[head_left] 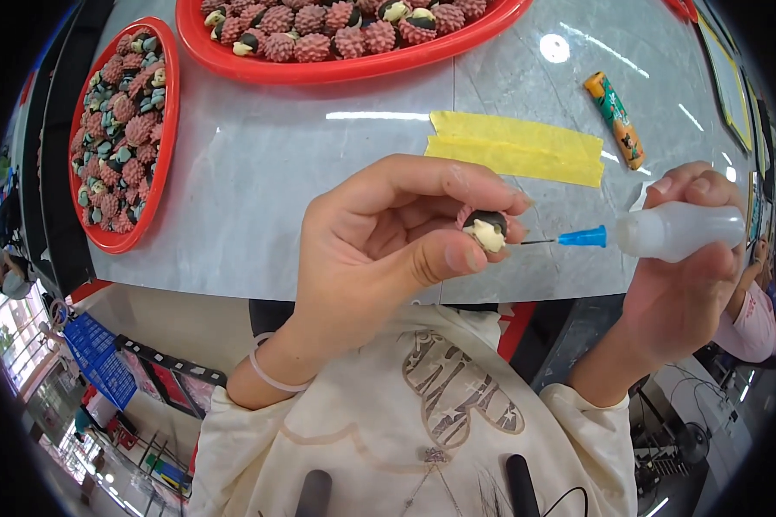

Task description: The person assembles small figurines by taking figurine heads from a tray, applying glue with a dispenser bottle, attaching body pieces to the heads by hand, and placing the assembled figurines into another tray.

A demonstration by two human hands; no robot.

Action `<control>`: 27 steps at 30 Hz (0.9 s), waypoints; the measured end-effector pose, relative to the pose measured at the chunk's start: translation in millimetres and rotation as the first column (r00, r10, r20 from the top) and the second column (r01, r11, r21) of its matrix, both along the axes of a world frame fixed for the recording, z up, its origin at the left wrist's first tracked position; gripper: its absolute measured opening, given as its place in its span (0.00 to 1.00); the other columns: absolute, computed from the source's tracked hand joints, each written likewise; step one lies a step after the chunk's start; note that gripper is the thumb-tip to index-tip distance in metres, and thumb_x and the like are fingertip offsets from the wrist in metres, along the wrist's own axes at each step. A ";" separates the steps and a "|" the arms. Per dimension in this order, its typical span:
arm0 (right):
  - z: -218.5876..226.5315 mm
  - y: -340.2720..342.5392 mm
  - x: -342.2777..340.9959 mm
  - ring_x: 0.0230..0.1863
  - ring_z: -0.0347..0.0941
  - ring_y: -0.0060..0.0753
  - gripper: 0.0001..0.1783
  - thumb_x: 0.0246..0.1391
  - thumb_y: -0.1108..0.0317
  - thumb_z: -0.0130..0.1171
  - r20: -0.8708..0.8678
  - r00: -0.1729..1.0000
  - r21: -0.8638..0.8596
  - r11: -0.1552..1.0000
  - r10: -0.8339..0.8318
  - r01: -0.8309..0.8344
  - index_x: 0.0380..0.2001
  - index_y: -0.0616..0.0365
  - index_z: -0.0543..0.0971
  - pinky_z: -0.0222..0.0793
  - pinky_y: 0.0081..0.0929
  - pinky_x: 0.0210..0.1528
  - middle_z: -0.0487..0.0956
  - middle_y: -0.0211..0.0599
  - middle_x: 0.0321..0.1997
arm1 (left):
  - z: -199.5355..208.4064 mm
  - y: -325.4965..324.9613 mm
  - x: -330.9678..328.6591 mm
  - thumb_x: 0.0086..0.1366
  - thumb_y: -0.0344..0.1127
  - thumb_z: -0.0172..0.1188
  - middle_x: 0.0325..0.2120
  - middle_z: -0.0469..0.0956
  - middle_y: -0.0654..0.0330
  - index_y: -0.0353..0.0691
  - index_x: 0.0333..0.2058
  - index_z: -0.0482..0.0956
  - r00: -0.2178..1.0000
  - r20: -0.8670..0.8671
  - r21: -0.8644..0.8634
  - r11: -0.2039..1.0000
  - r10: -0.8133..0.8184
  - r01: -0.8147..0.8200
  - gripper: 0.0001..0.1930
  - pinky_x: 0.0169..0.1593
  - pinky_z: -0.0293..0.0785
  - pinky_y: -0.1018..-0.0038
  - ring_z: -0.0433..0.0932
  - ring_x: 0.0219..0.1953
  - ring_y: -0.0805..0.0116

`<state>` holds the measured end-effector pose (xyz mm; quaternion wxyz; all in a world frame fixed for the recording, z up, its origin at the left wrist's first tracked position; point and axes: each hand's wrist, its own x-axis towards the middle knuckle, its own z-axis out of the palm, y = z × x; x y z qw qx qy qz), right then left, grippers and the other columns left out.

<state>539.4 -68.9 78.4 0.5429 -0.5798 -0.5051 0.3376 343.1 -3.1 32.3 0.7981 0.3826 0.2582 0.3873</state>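
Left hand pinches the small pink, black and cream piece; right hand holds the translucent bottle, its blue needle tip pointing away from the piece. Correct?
Not quite: in the head view, the blue needle tip points left, toward the small piece. The rest is right: left hand pinching the piece, right hand holding the bottle.

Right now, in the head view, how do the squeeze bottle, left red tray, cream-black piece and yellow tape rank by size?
1. Left red tray
2. Yellow tape
3. Squeeze bottle, nearer the camera
4. Cream-black piece
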 end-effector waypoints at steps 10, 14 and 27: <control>23.4 -5.1 -7.5 0.28 0.61 0.31 0.27 0.42 0.53 0.51 0.471 0.881 -0.013 0.999 0.052 -0.053 0.35 0.71 0.67 0.57 0.22 0.30 0.69 0.47 0.26 | -5.8 0.9 -1.2 0.47 0.40 0.60 0.29 0.70 0.49 0.33 0.32 0.68 0.999 0.000 0.122 0.992 -0.041 0.041 0.18 0.28 0.74 0.79 0.73 0.30 0.63; 23.9 -3.6 -16.4 0.22 0.59 0.28 0.27 0.39 0.54 0.53 0.490 0.871 0.079 0.997 -0.025 -0.016 0.32 0.72 0.69 0.53 0.22 0.21 0.69 0.49 0.25 | -3.0 0.2 -0.9 0.48 0.40 0.59 0.29 0.70 0.48 0.32 0.32 0.68 0.999 -0.017 0.086 0.995 -0.047 0.048 0.18 0.28 0.74 0.78 0.74 0.29 0.62; 3.3 2.6 10.1 0.39 0.66 0.40 0.21 0.46 0.66 0.49 -0.048 0.991 0.140 0.983 0.125 -0.117 0.40 0.69 0.60 0.64 0.26 0.39 0.65 0.56 0.38 | -0.8 0.3 -0.2 0.48 0.39 0.59 0.30 0.70 0.49 0.33 0.31 0.67 1.000 -0.007 0.073 0.997 -0.020 0.020 0.17 0.27 0.73 0.78 0.74 0.28 0.62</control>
